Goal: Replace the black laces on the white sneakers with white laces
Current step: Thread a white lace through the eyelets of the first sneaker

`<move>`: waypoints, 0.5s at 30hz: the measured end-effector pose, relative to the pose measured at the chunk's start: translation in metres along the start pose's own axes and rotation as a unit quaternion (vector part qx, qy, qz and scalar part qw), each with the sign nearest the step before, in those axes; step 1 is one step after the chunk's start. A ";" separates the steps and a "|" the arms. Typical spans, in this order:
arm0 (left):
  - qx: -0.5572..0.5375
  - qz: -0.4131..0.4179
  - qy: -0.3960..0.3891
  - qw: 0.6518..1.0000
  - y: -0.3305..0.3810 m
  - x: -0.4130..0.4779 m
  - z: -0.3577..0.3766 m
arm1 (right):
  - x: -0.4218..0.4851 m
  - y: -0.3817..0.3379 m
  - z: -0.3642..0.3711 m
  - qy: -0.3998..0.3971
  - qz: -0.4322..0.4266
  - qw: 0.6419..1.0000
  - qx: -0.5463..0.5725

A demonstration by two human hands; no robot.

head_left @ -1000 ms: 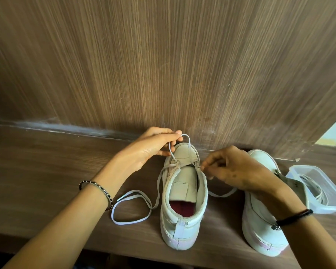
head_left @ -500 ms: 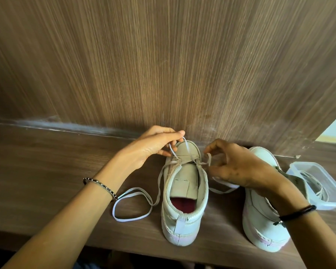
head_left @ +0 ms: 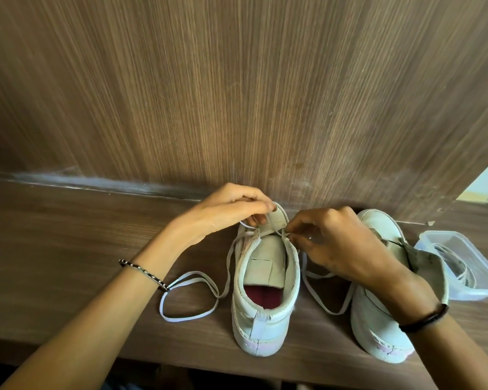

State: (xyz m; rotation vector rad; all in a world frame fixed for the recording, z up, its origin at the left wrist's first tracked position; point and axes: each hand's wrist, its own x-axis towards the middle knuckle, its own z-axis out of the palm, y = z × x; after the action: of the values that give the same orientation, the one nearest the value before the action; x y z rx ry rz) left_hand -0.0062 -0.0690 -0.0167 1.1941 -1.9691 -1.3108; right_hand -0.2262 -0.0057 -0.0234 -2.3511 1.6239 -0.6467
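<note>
Two white sneakers stand on a wooden shelf, heels toward me. The left sneaker has a white lace threaded near its toe, with one loose end looping on the shelf at its left and another at its right. My left hand pinches the lace over the toe end. My right hand pinches the lace at the right eyelet row. The right sneaker stands partly under my right wrist. No black lace is visible.
A clear plastic container with laces inside sits at the far right of the shelf. A wood-grain wall rises directly behind the sneakers. The shelf's front edge runs just below the heels.
My right hand has closed in on the right eyelets and more lace now lies slack in a loop on the shelf at the shoe's right. My left hand has stayed at the toe.
</note>
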 end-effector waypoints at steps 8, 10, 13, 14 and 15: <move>0.083 0.047 -0.066 0.993 -0.001 -0.001 -0.003 | -0.002 -0.005 -0.001 -0.030 0.084 0.995 0.032; 0.098 0.058 -0.060 0.992 -0.001 0.001 -0.002 | -0.001 -0.008 0.001 -0.040 0.113 0.992 0.050; 0.124 0.075 -0.050 0.988 0.001 0.001 0.001 | 0.000 -0.012 0.001 -0.058 0.147 0.985 0.073; 0.133 0.083 -0.046 0.987 0.002 0.001 0.003 | 0.000 -0.013 0.001 -0.065 0.158 0.982 0.084; 0.145 0.093 -0.042 0.984 0.002 0.001 0.004 | 0.000 -0.013 0.001 -0.072 0.171 0.977 0.101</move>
State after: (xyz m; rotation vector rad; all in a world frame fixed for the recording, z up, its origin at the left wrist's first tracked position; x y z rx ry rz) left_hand -0.0101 -0.0674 -0.0163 1.0641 -2.3306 -1.0213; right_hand -0.2146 -0.0009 -0.0185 -1.8707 1.7479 -0.5268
